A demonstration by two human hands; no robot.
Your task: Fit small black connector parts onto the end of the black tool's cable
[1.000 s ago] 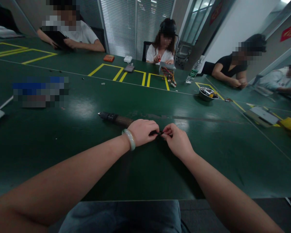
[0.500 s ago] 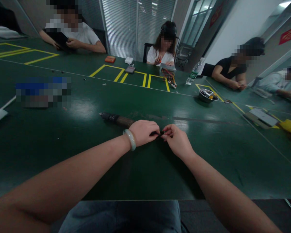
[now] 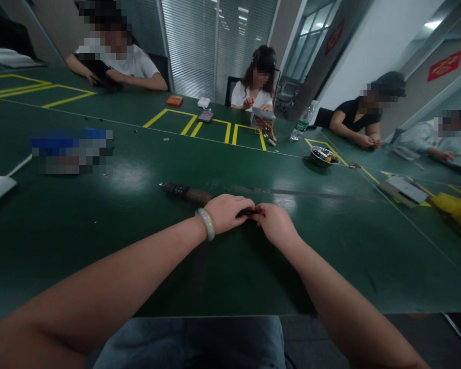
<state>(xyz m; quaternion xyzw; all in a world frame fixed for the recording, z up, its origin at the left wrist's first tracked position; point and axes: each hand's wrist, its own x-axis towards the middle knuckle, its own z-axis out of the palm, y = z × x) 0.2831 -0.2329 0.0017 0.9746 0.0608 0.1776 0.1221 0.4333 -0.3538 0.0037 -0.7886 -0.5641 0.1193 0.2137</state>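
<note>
left hand (image 3: 226, 211) and right hand (image 3: 278, 225) both pinch a dark thing (image 3: 247, 211), and how much is done i cannot tell.

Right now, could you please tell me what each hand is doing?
Left hand: closed on a small dark piece.
Right hand: fingertips pinched at that piece's end.
</note>
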